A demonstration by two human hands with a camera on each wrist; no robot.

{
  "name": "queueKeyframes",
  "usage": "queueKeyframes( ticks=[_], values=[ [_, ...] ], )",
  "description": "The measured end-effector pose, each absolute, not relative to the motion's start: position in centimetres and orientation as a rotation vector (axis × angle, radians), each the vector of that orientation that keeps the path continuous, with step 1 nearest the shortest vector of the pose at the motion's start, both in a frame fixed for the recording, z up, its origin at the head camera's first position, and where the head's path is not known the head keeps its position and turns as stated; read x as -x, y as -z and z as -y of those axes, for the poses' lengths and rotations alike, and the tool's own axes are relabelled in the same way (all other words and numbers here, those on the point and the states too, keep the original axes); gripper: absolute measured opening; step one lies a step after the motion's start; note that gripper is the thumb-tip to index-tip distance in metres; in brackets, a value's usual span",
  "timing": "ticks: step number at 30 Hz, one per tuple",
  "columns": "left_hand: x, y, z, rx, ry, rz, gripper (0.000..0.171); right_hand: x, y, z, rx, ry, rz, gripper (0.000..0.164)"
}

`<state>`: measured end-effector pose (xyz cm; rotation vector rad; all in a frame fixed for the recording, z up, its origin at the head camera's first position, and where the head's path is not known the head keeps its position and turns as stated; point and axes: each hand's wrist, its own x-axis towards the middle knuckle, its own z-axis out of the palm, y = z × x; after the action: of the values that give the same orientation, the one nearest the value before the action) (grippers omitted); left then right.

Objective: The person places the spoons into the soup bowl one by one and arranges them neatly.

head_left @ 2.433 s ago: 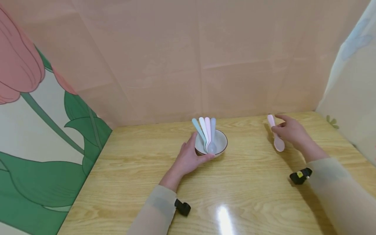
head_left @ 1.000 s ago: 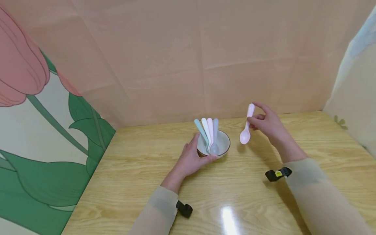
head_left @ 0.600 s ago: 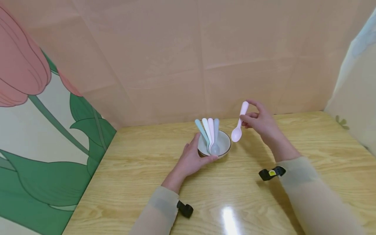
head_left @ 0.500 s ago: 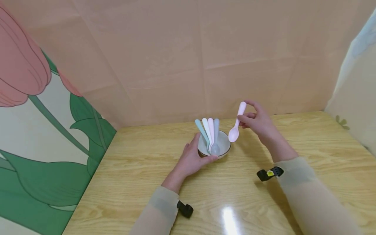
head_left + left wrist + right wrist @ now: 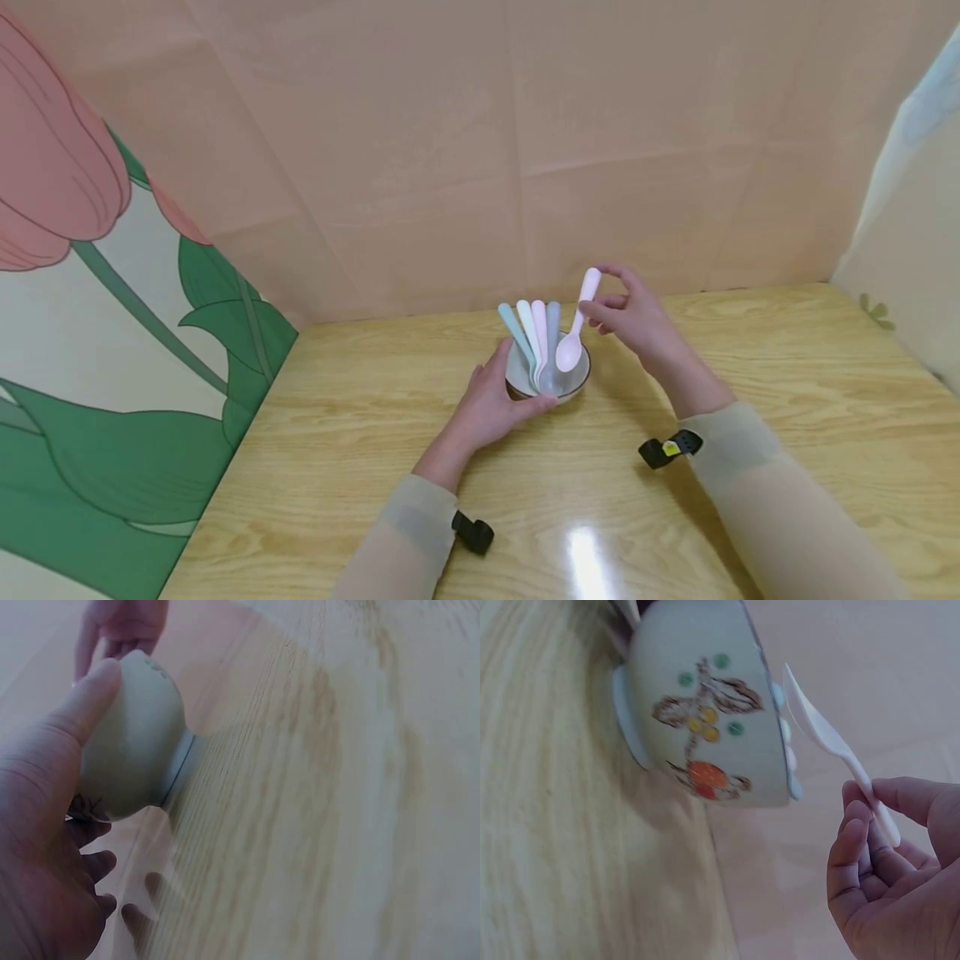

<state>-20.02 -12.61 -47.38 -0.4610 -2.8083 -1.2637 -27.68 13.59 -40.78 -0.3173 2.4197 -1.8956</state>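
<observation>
A white bowl (image 5: 577, 383) with a dark rim stands on the table; painted leaves and fruit show on its side in the right wrist view. My left hand (image 5: 487, 404) holds it by the left side, thumb at the near rim. Several spoons lean in it, among them a teal spoon (image 5: 512, 323), a white one (image 5: 527, 321), a pink one (image 5: 539, 321) and a grey-blue one (image 5: 552, 325). My right hand (image 5: 630, 317) pinches another pink spoon (image 5: 588, 287) by its handle, the spoon's head (image 5: 817, 727) hanging down over the bowl's right part.
The wood-grain table (image 5: 337, 433) runs back to a plain pinkish backdrop (image 5: 412, 167). A cloth with a tulip print (image 5: 135, 325) hangs at the left, and a pale sheet (image 5: 915, 250) borders the right side.
My right hand has picked the pink spoon up from the table at the right and carried it left, over the bowl. My left hand keeps its hold on the bowl.
</observation>
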Motion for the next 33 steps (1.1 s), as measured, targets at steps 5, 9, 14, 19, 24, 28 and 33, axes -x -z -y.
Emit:
queueKeyframes(
  ticks=[5, 9, 14, 19, 24, 28, 33],
  values=[
    [20.0, 47.3, 12.6, 0.461, 1.271, 2.805, 0.111, 27.5, 41.3, -12.8, 0.312, 1.799, -2.443, 0.079],
    [20.0, 47.2, 12.6, 0.452, 1.283, 2.807, 0.112, 27.5, 41.6, -12.4, 0.318, 1.782, -2.449, 0.078],
    [19.9, 47.1, 12.6, 0.457, 1.291, 2.807, 0.112, 27.4, 41.9, -12.1, 0.323, 1.792, -2.457, 0.074],
    [20.0, 47.2, 12.6, 0.475, 1.289, 2.797, 0.110, 27.3, 42.1, -12.0, 0.315, 1.785, -2.458, 0.074],
    [20.1, 47.4, 12.6, 0.467, 1.287, 2.802, 0.110, 27.1, 42.3, -11.9, 0.305, 1.760, -2.459, 0.074],
    [20.0, 47.4, 12.6, 0.453, 1.284, 2.809, 0.112, 27.1, 42.4, -11.9, 0.307, 1.744, -2.459, 0.073],
    [20.1, 47.4, 12.7, 0.456, 1.263, 2.820, 0.114, 27.2, 42.6, -11.9, 0.319, 1.733, -2.457, 0.072]
  ],
)
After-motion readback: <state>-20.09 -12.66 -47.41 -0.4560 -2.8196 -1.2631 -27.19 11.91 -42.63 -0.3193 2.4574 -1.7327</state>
